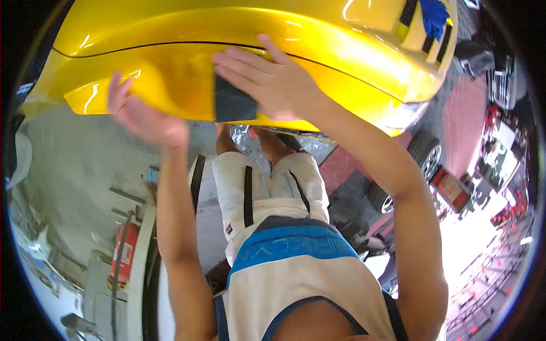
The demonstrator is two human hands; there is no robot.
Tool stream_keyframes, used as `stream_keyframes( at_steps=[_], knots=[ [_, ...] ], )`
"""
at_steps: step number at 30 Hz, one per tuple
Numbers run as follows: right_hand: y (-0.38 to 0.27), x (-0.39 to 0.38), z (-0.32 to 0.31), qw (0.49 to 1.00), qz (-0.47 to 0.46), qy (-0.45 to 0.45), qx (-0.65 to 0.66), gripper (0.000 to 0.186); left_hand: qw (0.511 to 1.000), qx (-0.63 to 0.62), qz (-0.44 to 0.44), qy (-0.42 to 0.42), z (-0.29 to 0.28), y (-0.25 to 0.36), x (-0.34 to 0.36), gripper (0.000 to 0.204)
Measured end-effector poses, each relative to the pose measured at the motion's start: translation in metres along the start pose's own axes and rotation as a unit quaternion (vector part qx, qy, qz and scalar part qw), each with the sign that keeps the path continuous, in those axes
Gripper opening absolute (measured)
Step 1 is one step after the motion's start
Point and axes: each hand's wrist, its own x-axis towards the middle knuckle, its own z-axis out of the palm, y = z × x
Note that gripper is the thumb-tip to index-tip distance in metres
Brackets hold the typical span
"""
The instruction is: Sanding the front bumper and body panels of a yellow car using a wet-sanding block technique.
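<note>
Dark square [234, 101] on the yellow panel [190, 74] looks light, probably bendy, best pinched by its lower edge; right hand [270, 79], fingers extended flat, overlaps it; left hand [145, 119], blurred, I cannot tell.

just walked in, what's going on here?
Someone's bare hands are at work on yellow car bodywork. The right hand, fingers extended, overlaps the edge of a dark rectangular piece. The left hand is blurred, off to its left; its grip is unclear. A crumpled blue item lies farther right on the car.
</note>
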Motion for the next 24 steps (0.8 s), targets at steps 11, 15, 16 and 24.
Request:
stream_keyframes(
  at_steps=[11,15,16,24],
  knots=[
    [-0.096,-0.203,-0.015,0.730,0.583,0.347,0.083,0.036,0.838,-0.237,0.024,-0.491,-0.057,0.072,-0.035,0.025],
    [-0.156,-0.112,-0.005,0.383,0.551,0.603,0.432,0.024,0.400,-0.527,-0.381,-0.646,0.003,0.145,-0.126,0.048],
    [-0.167,-0.102,0.003,0.344,0.549,0.629,0.430,0.024,0.333,-0.550,-0.452,-0.619,0.008,0.155,-0.139,0.052],
    [-0.187,-0.155,0.000,0.106,0.391,0.636,0.657,0.018,0.150,-0.452,-0.549,-0.687,0.040,0.174,-0.099,0.058]
  ],
)
